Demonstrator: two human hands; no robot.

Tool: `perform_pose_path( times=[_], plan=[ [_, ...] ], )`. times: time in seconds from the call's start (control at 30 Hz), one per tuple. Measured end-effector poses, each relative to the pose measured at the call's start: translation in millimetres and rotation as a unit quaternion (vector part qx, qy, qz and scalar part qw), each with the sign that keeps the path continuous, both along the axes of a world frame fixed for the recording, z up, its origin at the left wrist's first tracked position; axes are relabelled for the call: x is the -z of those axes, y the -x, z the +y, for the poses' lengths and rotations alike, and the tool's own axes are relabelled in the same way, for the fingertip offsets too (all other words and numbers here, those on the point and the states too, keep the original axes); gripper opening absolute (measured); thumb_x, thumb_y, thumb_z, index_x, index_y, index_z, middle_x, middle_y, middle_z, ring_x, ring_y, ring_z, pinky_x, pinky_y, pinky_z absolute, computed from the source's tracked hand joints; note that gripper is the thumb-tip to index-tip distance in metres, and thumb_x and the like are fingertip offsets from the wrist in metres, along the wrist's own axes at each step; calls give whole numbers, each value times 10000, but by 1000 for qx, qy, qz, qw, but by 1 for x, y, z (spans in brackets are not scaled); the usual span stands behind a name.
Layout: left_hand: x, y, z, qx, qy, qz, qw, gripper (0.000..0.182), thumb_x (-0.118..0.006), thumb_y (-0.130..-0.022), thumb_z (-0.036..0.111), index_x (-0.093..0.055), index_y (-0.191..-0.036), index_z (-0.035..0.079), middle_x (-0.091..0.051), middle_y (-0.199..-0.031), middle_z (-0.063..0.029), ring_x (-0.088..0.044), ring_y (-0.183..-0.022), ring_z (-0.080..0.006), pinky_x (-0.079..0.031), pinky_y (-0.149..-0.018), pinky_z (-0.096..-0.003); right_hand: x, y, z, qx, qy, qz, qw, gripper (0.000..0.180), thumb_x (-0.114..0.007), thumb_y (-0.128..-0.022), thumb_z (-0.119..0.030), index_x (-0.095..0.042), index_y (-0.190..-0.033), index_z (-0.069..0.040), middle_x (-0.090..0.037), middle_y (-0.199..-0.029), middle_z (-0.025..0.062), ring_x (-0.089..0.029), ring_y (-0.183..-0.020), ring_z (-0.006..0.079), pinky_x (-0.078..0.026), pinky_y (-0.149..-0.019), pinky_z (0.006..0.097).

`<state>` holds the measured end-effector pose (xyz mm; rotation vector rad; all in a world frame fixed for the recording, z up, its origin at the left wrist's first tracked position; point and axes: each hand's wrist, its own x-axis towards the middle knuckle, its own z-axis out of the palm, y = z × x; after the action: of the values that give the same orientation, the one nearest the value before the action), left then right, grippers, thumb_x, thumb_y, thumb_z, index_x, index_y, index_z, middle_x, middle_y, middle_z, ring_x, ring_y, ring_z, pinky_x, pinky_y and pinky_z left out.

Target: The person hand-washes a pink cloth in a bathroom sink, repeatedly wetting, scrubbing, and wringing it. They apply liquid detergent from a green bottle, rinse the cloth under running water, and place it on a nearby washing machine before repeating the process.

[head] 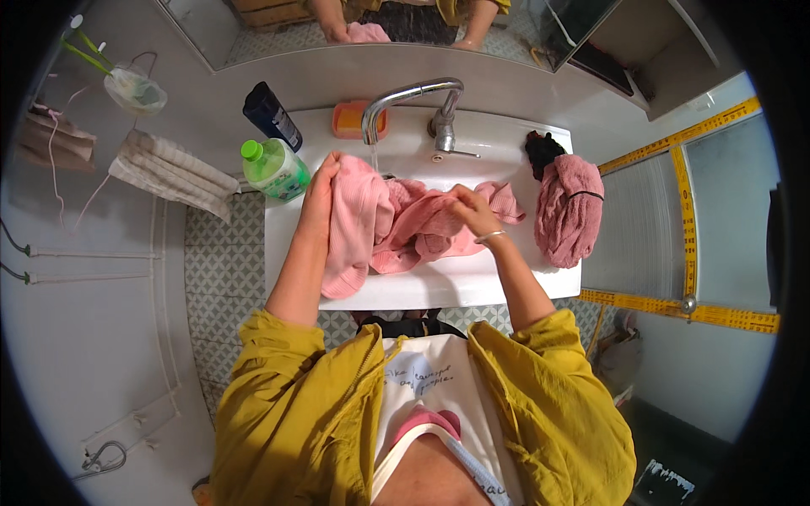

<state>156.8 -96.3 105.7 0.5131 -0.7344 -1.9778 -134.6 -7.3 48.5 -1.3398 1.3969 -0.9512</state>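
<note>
A pink ribbed garment (pixel 361 234) lies bunched across the white washbasin (pixel 392 300), part of it hanging over the front rim at the left. My left hand (pixel 323 186) grips its raised left end, close to the spout. Farther right, my right hand (pixel 471 212) pinches a fold of the same cloth; a bangle circles that wrist. From the chrome faucet (pixel 414 95) a thin stream of water falls behind the raised cloth. The bowl's bottom is mostly hidden by the garment.
On the basin's left stand a green-capped bottle (pixel 275 171) and a dark blue bottle (pixel 273 117). An orange soap dish (pixel 348 120) sits behind the spout. A rolled pink fuzzy cloth (pixel 569 215) and a black cloth (pixel 543 152) rest on the right rim. A mirror (pixel 278 38) hangs above.
</note>
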Motion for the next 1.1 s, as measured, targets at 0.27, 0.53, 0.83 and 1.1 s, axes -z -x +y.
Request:
perform_pose_path(
  times=[0.27, 0.53, 0.83, 1.1],
  plan=[
    [41, 61, 10, -249, 352, -578, 693, 319, -689, -822, 188, -526, -1051, 36, -586, -957, -99, -582, -881, -215, -467, -794, -311, -74, 7, 38, 198, 23, -439, 876, 269, -511, -943, -170, -558, -1149, -3, -624, -1068, 75, -598, -968, 168, -479, -872, 304],
    [119, 99, 60, 55, 280, -425, 859, 408, -711, -811, 158, -486, -1129, 37, -569, -1024, -98, -569, -950, -225, -451, -877, -347, -82, 8, 40, 140, 0, -625, 768, 321, -473, -966, -262, -581, -1160, -31, -657, -1075, 108, -633, -965, 237, -512, -872, 385],
    [13, 110, 47, 5, 296, -317, 901, 215, -535, -926, 13, -546, -1141, 18, -588, -1081, -49, -547, -1015, -138, -446, -914, -283, -190, 7, 53, 195, 43, -713, 672, 356, -437, -961, -297, -599, -1137, -33, -649, -1055, 130, -642, -927, 246, -548, -824, 376],
    [-69, 82, 21, -44, 232, -132, 963, 216, -502, -996, 243, -548, -1021, 33, -568, -925, 14, -499, -863, -62, -436, -800, -222, -150, 33, 46, 198, -2, 68, 978, 437, -631, -870, -297, -488, -1189, -37, -570, -954, 76, -584, -846, 168, -489, -747, 259]
  ],
)
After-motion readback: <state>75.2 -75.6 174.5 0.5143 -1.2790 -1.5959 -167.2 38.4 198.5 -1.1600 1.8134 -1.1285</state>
